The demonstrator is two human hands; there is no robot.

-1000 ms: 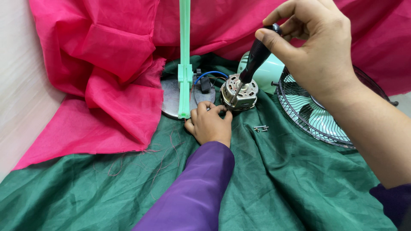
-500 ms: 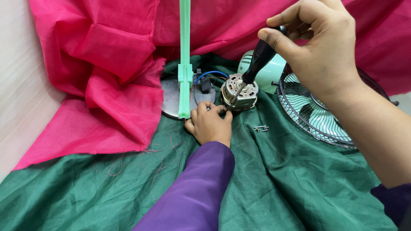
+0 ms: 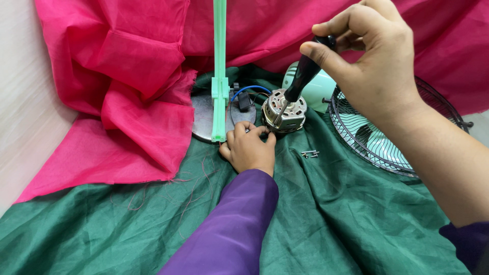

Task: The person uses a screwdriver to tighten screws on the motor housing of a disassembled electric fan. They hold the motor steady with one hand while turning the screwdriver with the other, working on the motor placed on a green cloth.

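mostly metal: small round silver fan motor (image 3: 284, 113), centre far on the green cloth (image 3: 326, 214); likely heavy, rigid, wires fragile
left hand (image 3: 249, 148): fingers curled against the motor's near-left side
right hand (image 3: 379, 66): clenched around a black-handled screwdriver (image 3: 300, 84), tip on the motor
hold: by the casing

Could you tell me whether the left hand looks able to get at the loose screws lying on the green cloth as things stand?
Probably yes: the left hand rests by the motor, and the screws lie uncovered on the green cloth just beside it, nothing between.
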